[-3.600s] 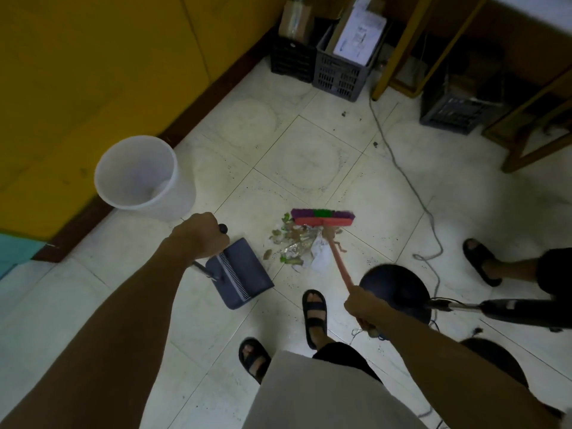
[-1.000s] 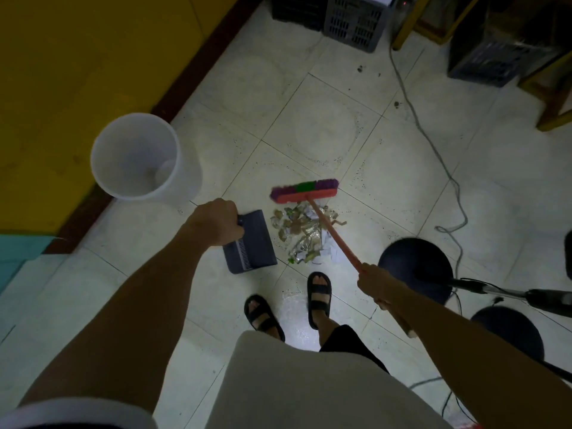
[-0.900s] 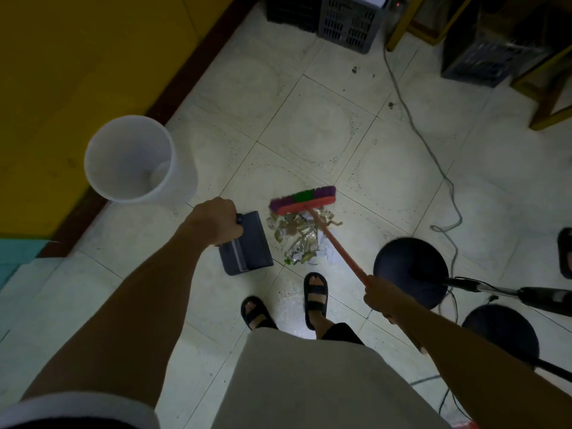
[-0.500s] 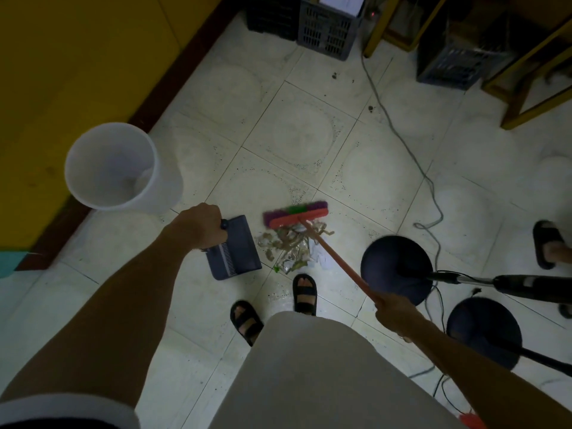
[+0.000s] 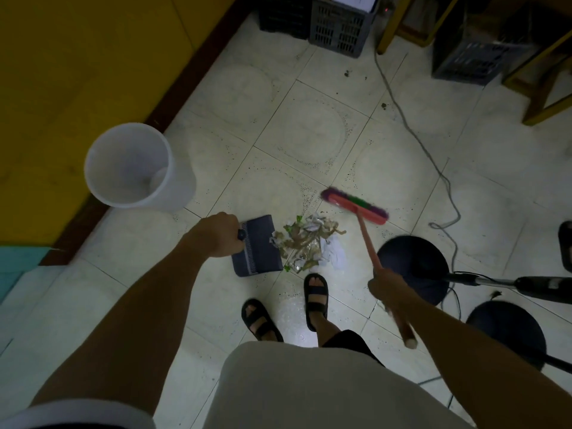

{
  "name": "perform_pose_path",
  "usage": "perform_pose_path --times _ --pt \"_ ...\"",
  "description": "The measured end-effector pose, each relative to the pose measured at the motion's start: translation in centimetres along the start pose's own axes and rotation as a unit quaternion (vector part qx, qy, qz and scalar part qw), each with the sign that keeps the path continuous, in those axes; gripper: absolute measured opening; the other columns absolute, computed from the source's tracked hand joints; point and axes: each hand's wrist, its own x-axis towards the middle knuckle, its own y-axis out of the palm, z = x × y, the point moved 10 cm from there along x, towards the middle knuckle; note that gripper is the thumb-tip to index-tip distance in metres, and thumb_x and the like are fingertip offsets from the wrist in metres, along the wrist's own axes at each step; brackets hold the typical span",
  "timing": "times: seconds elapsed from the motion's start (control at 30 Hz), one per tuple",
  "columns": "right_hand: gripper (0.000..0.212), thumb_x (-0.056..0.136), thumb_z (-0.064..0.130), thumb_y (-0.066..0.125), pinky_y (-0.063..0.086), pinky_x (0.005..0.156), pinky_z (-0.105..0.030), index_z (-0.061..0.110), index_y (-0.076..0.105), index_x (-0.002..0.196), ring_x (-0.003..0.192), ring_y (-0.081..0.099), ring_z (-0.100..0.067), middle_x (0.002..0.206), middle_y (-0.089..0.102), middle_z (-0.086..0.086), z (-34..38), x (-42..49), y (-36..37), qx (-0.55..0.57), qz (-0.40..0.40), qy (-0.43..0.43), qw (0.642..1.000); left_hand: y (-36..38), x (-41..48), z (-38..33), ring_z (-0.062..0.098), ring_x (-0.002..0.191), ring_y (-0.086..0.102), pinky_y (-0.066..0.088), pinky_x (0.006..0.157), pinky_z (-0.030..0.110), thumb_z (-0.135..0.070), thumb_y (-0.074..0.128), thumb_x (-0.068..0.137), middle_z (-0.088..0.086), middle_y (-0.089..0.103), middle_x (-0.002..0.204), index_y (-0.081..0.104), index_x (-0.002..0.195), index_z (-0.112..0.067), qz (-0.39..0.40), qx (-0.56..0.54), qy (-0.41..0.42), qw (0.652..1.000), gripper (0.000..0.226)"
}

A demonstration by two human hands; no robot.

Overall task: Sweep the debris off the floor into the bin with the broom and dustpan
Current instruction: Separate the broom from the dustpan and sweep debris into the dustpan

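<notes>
A heap of debris, dry leaves, foil and white paper, lies on the tiled floor just ahead of my feet. My left hand grips the handle of a dark blue dustpan, whose lip touches the heap's left side. My right hand holds the red stick of the broom. Its red head with purple and green bristles sits blurred, beyond and right of the heap, apart from it. A white bin stands open by the yellow wall, to the left of the dustpan.
Two round black stand bases with poles sit close at the right. A grey cable runs across the floor. Grey crates and yellow furniture legs line the far side. Another person's sandalled foot is at the right edge.
The broom head has swung from just behind the heap out to the right and away from it. The dustpan has closed up against the heap's left side.
</notes>
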Motion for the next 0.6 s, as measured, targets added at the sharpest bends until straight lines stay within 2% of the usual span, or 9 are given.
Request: perform_pose_path --times 0.03,0.07,0.13,0.27,0.4,0.43,0.5,0.53,0.6 --pt "0.032 0.097 0.012 0.046 0.048 0.055 -0.021 -0.004 0.055 0.123 0.081 0.068 -0.021 0.105 0.066 -0.014 0.6 -0.3 1.1 0.016 0.015 0.000 1.000 0.0 0.0 0.4 0.011 0.053 0.046 0.033 0.049 0.022 -0.022 0.064 0.081 0.000 0.049 0.060 0.043 0.061 -0.019 -0.007 -0.001 -0.003 1.000 0.029" --pt "0.029 0.097 0.010 0.047 0.048 0.051 -0.020 -0.005 0.057 0.119 0.072 0.071 -0.018 0.097 0.068 -0.013 1.0 -0.4 2.4 0.015 0.033 0.002 0.999 0.0 0.1 0.8 0.011 0.052 0.045 0.033 0.049 0.022 -0.022 0.064 0.081 -0.001 0.048 0.059 0.043 0.060 -0.019 -0.013 -0.002 -0.006 1.000 0.030" --pt "0.020 0.092 0.007 0.049 0.051 0.046 -0.026 -0.007 0.056 0.106 0.049 0.064 -0.019 0.073 0.064 -0.011 2.3 -0.9 4.2 0.043 0.041 -0.002 0.998 -0.3 0.1 1.7 0.011 0.051 0.045 0.033 0.049 0.022 -0.023 0.064 0.081 -0.001 0.048 0.058 0.044 0.060 -0.018 -0.025 -0.001 -0.009 1.000 0.030" --pt "0.016 0.093 0.013 0.051 0.047 0.047 -0.028 -0.002 0.053 0.098 0.053 0.057 -0.022 0.071 0.058 -0.010 4.5 -3.0 8.2 0.109 0.045 0.002 0.993 -1.1 0.0 1.7 0.015 0.048 0.046 0.033 0.049 0.022 -0.020 0.064 0.078 0.004 0.051 0.055 0.046 0.054 -0.014 -0.042 -0.009 0.007 0.999 0.030" --pt "0.019 0.099 0.018 0.046 0.055 0.060 -0.031 0.002 0.053 0.106 0.063 0.060 -0.021 0.076 0.057 -0.006 6.0 -6.0 12.8 0.144 0.063 -0.013 0.988 -1.1 -0.2 0.6 0.021 0.051 0.048 0.035 0.050 0.023 -0.017 0.063 0.075 0.004 0.047 0.053 0.043 0.051 -0.013 -0.054 -0.012 0.034 0.998 0.032" --pt "0.020 0.098 0.015 0.047 0.054 0.054 -0.028 0.001 0.052 0.111 0.061 0.059 -0.020 0.080 0.059 -0.008 6.0 -6.5 14.1 0.157 0.073 -0.009 0.985 -1.0 -0.3 0.6 0.022 0.053 0.049 0.036 0.052 0.023 -0.017 0.063 0.075 0.004 0.047 0.053 0.042 0.052 -0.012 -0.056 -0.010 0.038 0.998 0.031" --pt "0.029 0.097 0.010 0.046 0.046 0.039 -0.022 -0.001 0.050 0.124 0.051 0.054 -0.017 0.079 0.059 -0.009 6.2 -7.8 15.9 0.163 0.087 0.002 0.983 -0.9 -0.6 0.8 0.023 0.055 0.050 0.039 0.056 0.025 -0.019 0.062 0.075 0.004 0.047 0.054 0.041 0.052 -0.013 -0.059 -0.004 0.044 0.997 0.031" --pt "0.034 0.097 0.009 0.045 0.044 0.038 -0.022 -0.001 0.047 0.130 0.050 0.050 -0.014 0.075 0.054 -0.006 6.4 -8.3 16.6 0.154 0.094 -0.006 0.984 -0.8 -0.8 0.8 0.023 0.057 0.051 0.040 0.057 0.026 -0.020 0.063 0.076 0.004 0.046 0.055 0.041 0.053 -0.013 -0.058 -0.003 0.046 0.997 0.032" --pt "0.043 0.099 0.008 0.040 0.036 0.049 -0.020 -0.003 0.037 0.140 0.057 0.038 -0.008 0.073 0.037 0.004 7.0 -9.6 17.8 0.161 0.108 -0.030 0.981 -0.7 -1.1 0.8 0.025 0.059 0.054 0.043 0.059 0.028 -0.022 0.063 0.076 0.004 0.047 0.055 0.041 0.053 -0.013 -0.059 -0.008 0.050 0.997 0.033"
